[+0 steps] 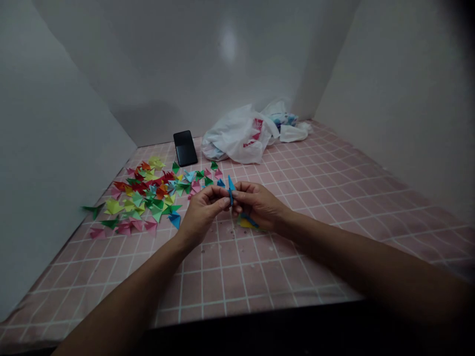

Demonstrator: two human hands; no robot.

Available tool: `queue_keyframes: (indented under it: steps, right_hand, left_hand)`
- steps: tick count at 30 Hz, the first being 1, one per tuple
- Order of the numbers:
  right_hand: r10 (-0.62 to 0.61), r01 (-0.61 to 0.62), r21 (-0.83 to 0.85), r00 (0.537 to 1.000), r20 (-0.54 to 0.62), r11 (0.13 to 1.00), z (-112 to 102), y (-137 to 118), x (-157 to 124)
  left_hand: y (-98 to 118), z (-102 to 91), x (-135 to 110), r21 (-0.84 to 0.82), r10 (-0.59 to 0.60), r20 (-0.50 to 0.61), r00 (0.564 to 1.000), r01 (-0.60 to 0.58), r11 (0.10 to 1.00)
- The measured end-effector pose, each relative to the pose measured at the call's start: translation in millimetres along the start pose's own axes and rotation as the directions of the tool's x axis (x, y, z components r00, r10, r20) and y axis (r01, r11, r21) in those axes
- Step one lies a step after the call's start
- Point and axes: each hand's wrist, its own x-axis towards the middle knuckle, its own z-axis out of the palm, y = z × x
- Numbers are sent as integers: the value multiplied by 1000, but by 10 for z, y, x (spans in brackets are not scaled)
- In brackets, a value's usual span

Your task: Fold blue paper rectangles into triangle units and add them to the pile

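A small piece of folded blue paper (231,184) stands upright between my fingertips, above the middle of the table. My left hand (202,210) pinches it from the left with thumb and forefinger. From the other side my right hand (258,200) grips it the same way, its lower fingers curled beneath. Partly hidden under the right hand lies some yellow paper (245,223) with a blue piece on it. To the left of my hands spreads a pile of folded paper cranes (148,190) in red, green, yellow, pink and blue. One blue crane (174,219) lies close to my left wrist.
A black phone (185,148) lies behind the cranes. White plastic bags (241,133) are bunched near the back wall. A pink checked cloth (230,277) covers the table, with pale walls (230,64) at the back and both sides.
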Motion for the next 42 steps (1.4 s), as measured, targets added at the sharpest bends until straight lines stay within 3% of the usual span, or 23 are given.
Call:
queue_keyframes:
  steps: [5, 12, 15, 21, 27, 33, 38, 42]
  right_hand:
    - [-54, 53, -18, 998, -26, 998, 1, 14, 10]
    - [-249, 241, -174, 968, -28, 955, 14, 37, -2]
    - [-330, 318, -256, 944, -4, 913, 36, 19, -20]
    - [-372, 356, -367, 928, 27, 860, 81, -29, -61]
    - [-392, 364, -417, 920, 20, 833, 94, -35, -76]
    - [-376, 361, -428, 925, 52, 829, 114, -70, -109]
    - [-408, 382, -458, 912, 45, 803, 121, -88, -116]
    - [-396, 363, -504, 917, 45, 784, 120, -114, -122]
  left_hand:
    - [32, 10, -19, 129, 44, -29, 999, -40, 991]
    - [91, 67, -79, 321, 168, -43, 985, -145, 936]
    - [72, 68, -91, 397, 260, -55, 964, -218, 891]
    - [38, 41, -93, 490, 377, -28, 926, -316, 813]
    - [25, 55, -95, 404, 306, -40, 951, -264, 876]
    - [22, 45, -100, 441, 328, -70, 942, -266, 857]
    - [36, 51, -103, 403, 358, -51, 932, -309, 862]
    - [24, 57, -95, 338, 322, -86, 943, -277, 899]
